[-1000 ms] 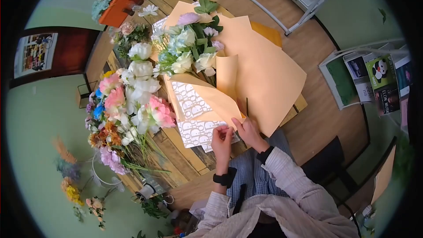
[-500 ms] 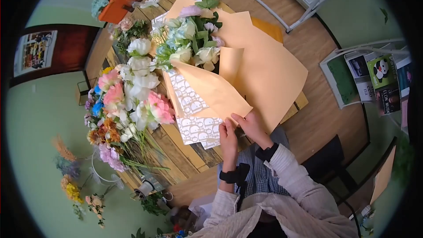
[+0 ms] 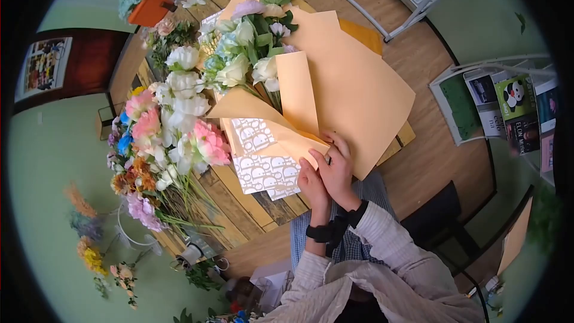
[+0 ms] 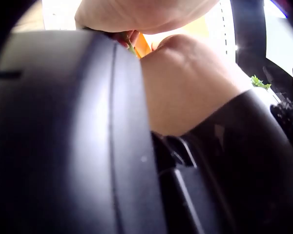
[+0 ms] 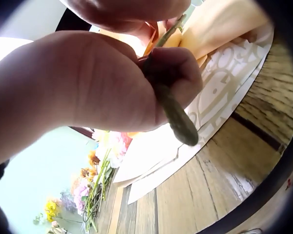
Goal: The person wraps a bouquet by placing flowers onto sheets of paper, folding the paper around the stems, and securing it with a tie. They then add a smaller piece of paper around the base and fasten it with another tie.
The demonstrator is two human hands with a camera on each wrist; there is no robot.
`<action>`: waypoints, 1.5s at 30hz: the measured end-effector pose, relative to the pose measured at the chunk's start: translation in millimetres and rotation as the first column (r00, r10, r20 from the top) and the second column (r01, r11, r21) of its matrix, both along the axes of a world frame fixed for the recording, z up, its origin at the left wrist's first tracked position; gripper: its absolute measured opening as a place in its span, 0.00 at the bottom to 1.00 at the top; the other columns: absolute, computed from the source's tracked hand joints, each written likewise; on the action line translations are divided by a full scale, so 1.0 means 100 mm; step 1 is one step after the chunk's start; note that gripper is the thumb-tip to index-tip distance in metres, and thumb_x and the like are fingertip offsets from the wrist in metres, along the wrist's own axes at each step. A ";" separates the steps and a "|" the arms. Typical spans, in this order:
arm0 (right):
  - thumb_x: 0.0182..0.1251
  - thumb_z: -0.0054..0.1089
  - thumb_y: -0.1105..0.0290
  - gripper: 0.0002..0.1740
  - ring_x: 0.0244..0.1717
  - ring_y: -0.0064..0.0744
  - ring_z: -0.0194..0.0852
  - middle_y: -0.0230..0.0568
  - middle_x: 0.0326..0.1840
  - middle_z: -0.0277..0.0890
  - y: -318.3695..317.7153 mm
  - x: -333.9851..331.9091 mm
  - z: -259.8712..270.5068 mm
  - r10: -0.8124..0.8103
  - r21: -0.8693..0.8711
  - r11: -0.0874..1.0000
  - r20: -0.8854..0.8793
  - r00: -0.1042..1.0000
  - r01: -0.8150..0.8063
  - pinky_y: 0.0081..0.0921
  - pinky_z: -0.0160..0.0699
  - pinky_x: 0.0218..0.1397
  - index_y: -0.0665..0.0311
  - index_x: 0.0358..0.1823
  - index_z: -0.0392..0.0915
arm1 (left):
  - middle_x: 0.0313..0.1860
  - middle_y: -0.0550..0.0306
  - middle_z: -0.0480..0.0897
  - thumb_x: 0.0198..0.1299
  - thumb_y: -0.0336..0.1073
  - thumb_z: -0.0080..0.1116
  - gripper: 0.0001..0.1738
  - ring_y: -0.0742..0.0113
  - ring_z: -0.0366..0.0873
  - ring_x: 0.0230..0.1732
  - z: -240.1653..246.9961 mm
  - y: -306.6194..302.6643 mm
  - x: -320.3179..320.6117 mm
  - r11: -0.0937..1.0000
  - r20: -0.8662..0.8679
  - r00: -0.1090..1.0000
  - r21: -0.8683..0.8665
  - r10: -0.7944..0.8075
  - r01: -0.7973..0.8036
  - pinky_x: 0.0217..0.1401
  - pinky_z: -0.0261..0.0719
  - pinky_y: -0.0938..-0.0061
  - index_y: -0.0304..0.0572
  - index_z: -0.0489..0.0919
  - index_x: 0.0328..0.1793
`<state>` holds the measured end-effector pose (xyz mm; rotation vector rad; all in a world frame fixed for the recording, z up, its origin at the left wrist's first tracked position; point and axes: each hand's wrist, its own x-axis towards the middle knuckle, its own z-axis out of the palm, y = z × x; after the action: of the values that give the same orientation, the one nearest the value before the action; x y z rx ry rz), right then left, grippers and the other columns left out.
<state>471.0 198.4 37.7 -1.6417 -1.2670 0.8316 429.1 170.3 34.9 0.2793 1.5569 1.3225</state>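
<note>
Okay so the bouquet (image 3: 239,54) is lying on the table (image 3: 236,224) with peach paper (image 3: 365,84) spread under and beside it, one flap folded across the stems, and both hands are down at the narrow bottom end. Makes sense to me: that's presumably where you'd want the bunch pinned so the flap doesn't spring back. The left hand (image 3: 315,186) is curled round a stem (image 5: 184,127), blunt end poking out below, easiest to spot in the right wrist view. The right hand (image 3: 338,170) sits just above, looks clamped on the gathered paper, thumb in front and fingers wrapping behind, though how tightly I can't tell. Wrists are close together, forearms angling in from both sides. Printed paper (image 3: 269,173) shows under the flap, and the loose flowers (image 3: 179,119) are off to the left, I'd guess to leave working room.
</note>
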 end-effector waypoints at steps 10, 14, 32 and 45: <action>0.42 0.64 0.69 0.20 0.50 0.38 0.60 0.46 0.48 0.66 0.13 0.05 0.17 -0.101 0.002 0.995 0.178 0.979 0.102 0.34 0.61 0.51 0.68 0.37 0.71 | 0.15 0.69 0.68 0.59 0.48 0.47 0.19 0.83 0.62 0.15 0.04 0.06 0.02 0.987 0.060 0.995 -0.146 0.080 -0.071 0.15 0.58 0.87 0.38 0.72 0.28; 0.44 0.65 0.66 0.18 0.28 0.28 0.70 0.43 0.28 0.72 0.11 0.08 -0.05 -0.166 -0.225 0.969 -0.287 0.944 0.102 0.26 0.70 0.28 0.68 0.34 0.71 | 0.10 0.72 0.59 0.58 0.51 0.46 0.20 0.84 0.54 0.10 0.15 0.08 0.01 0.983 0.181 0.980 -0.175 0.083 -0.051 0.10 0.49 0.87 0.46 0.66 0.21; 0.53 0.58 0.66 0.15 0.07 0.21 0.62 0.33 0.14 0.65 0.07 0.03 -0.03 -0.126 -0.526 0.830 -0.498 0.858 -0.183 0.18 0.61 0.07 0.70 0.35 0.69 | 0.11 0.70 0.58 0.59 0.54 0.43 0.22 0.81 0.52 0.10 -0.01 -0.02 -0.10 0.983 0.307 0.952 -0.177 0.013 0.044 0.11 0.48 0.85 0.45 0.65 0.23; 0.53 0.57 0.68 0.12 0.06 0.23 0.63 0.36 0.15 0.70 0.17 0.22 -0.06 -0.275 -0.597 0.734 -0.696 0.663 -0.324 0.19 0.59 0.03 0.68 0.35 0.72 | 0.14 0.70 0.58 0.62 0.50 0.39 0.18 0.82 0.54 0.14 0.04 -0.05 -0.14 0.991 0.414 0.907 -0.060 -0.082 0.116 0.16 0.54 0.84 0.43 0.69 0.36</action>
<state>493.1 214.9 31.6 -1.4834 -0.3505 1.9430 415.0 165.4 38.5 0.0211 1.2191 1.1452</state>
